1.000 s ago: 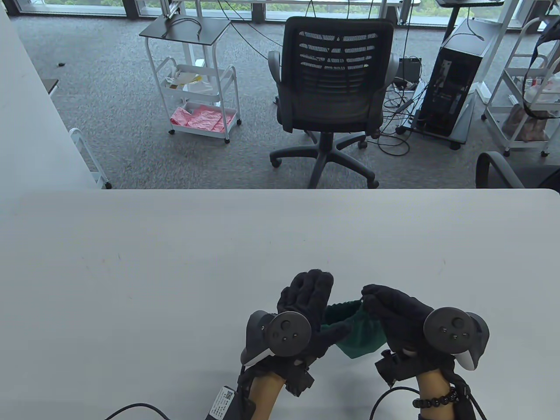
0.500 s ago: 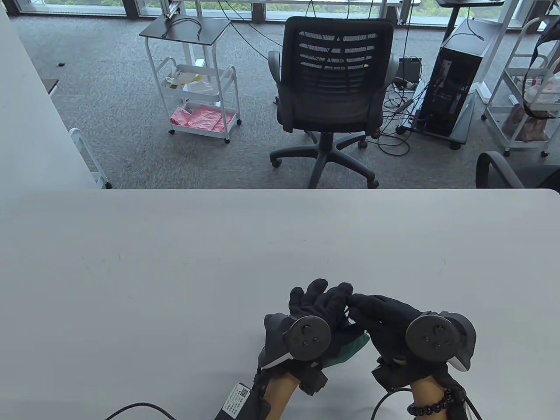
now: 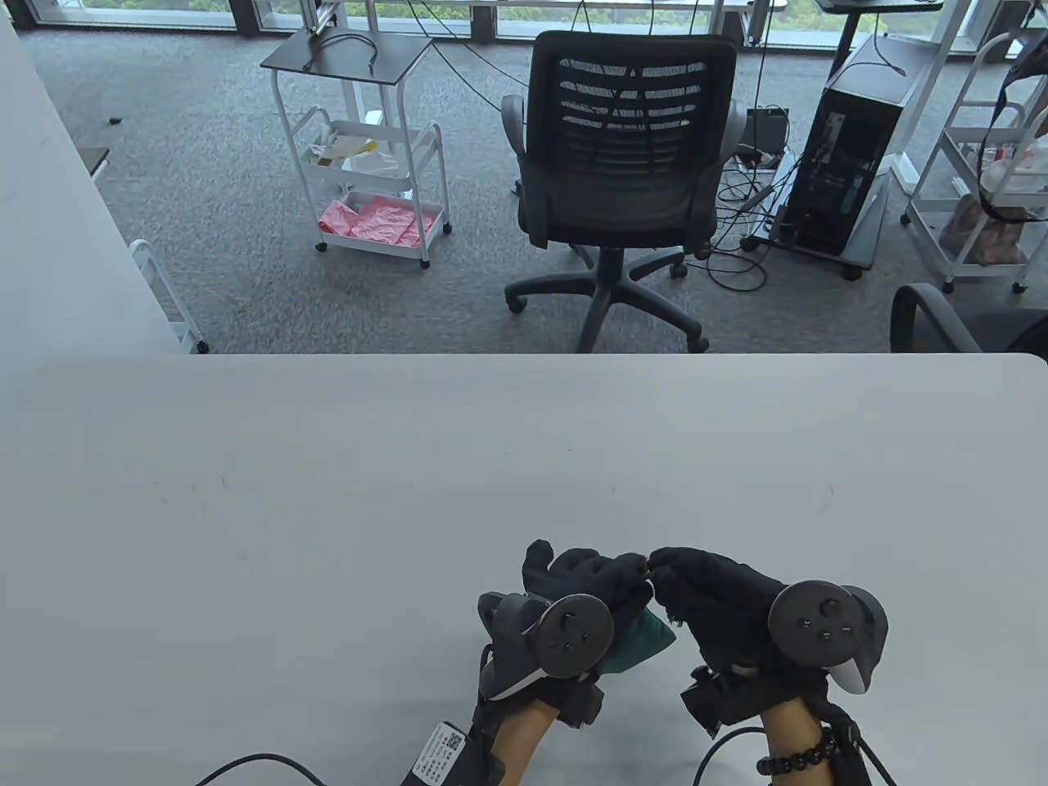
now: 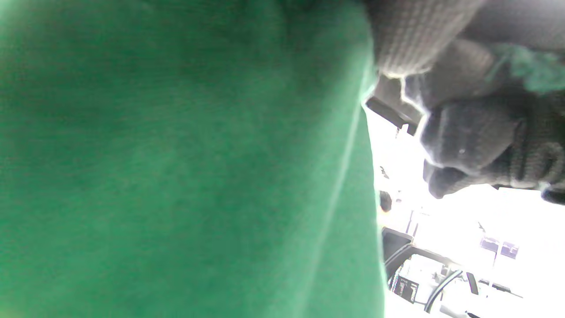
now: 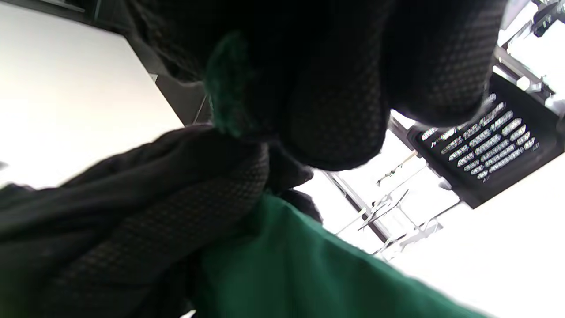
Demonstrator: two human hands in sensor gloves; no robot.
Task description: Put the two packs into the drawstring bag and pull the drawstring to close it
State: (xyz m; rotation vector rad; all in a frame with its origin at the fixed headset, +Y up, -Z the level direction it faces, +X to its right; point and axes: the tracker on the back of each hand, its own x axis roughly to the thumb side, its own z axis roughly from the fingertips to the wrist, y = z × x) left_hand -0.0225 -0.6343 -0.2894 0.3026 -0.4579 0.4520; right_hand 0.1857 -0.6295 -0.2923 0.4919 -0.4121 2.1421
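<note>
Now both my hands are bunched together at the near edge of the table (image 3: 327,491), with the green drawstring bag (image 3: 643,643) caught between them, a wedge of cloth showing below my knuckles. My left hand (image 3: 585,585) has its fingers curled down over the bag's top, gripping the gathered cloth. My right hand (image 3: 708,594) meets it fingertip to fingertip and seems to pinch a bit of green at the mouth; whether that is the cord or just the hem I cannot tell from the right wrist view.

To do this step well, I judge I should anchor the bag body firmly with the left, get a clean pinch on the cord alone with the right, then draw away sideways so the mouth gathers evenly and no cloth jams in the channel.

Counting: one bag, two hands. Of the two packs I see none; presumably both are inside, though the cloth hides that.
</note>
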